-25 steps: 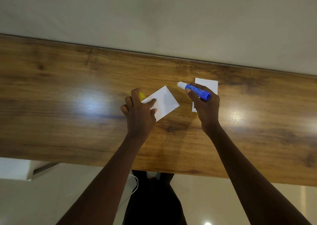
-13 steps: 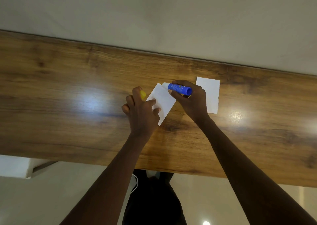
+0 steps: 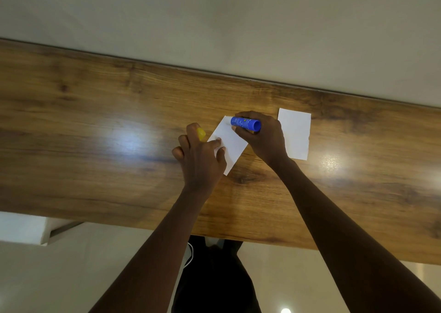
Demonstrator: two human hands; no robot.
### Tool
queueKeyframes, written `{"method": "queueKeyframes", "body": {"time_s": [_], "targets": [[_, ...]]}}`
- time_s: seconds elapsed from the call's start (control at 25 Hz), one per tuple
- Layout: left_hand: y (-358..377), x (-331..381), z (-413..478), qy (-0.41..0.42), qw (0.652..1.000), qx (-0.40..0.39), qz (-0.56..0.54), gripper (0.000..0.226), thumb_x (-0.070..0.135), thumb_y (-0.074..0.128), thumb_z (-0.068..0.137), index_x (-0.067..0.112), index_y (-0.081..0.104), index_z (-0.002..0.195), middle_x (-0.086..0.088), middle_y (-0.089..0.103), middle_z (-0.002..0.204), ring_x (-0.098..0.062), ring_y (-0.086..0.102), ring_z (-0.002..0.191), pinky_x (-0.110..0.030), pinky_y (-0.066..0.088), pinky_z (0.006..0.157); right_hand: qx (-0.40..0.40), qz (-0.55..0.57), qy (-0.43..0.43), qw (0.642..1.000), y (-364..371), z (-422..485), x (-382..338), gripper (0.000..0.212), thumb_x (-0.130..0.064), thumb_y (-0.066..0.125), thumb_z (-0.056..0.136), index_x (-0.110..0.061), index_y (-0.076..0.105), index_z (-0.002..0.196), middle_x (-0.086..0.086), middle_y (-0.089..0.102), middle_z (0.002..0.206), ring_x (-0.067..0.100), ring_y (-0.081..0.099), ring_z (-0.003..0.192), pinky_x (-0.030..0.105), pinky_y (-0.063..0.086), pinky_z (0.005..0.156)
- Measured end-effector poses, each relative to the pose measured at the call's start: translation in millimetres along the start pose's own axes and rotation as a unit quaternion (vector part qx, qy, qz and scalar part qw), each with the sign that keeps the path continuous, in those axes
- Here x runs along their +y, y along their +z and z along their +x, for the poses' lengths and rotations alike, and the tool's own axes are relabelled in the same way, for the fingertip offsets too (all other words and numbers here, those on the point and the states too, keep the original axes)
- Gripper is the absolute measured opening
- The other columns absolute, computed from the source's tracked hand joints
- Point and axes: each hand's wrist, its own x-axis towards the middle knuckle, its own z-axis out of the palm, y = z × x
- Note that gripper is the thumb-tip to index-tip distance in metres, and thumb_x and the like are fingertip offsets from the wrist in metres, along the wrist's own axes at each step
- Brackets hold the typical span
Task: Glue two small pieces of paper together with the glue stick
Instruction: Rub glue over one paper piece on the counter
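Head view: 2 white papers on a wooden bench [image 3: 95,133], both hands over it.
Left hand [image 3: 200,155]: fingers curled round a yellow cap [image 3: 201,133]; thumb and forefinger tips press on the near-left edge of the tilted paper [image 3: 232,145].
Right hand [image 3: 265,138]: fingers and thumb wrapped round the blue glue stick [image 3: 245,123], held nearly level.
Glue stick: its left end sits over the tilted paper's far corner; whether it touches the sheet cannot be told.
Tilted paper: flat on the bench, between the 2 hands, turned at an angle.
Second paper [image 3: 294,133]: flat on the bench just right of the right hand, untouched, apart from the tilted paper.
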Motion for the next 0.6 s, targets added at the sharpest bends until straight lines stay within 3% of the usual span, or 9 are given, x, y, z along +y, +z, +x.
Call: {"method": "queueKeyframes", "body": {"time_s": [0.28,0.6], "targets": [[2.0,1.9,1.2,-0.004,1.0,-0.002,0.014,0.034,0.036,0.069,0.075,0.015,0.068,0.102,-0.015,0.047,0.126,-0.031,0.042,0.109,-0.043,0.031,0.083,-0.011,-0.015,0.01,1.0,-9.1,-2.5,1.7,0.031,-0.018,0.067,0.077,-0.008,0.062,0.106,0.011,0.068,0.104,0.015,0.056,0.08,0.022,0.045,0.07],[1.8,3.3,-0.4,-0.002,1.0,0.001,0.025,0.034,0.035,0.07,0.074,0.016,0.069,0.101,-0.014,0.048,0.124,-0.032,0.044,0.107,-0.044,0.032,0.08,-0.004,-0.017,0.021,1.0,-21.3,-15.8,13.4,0.031,-0.017,0.067,0.076,-0.008,0.063,0.105,0.011,0.069,0.101,0.015,0.056,0.075,0.016,0.043,0.066]]}}
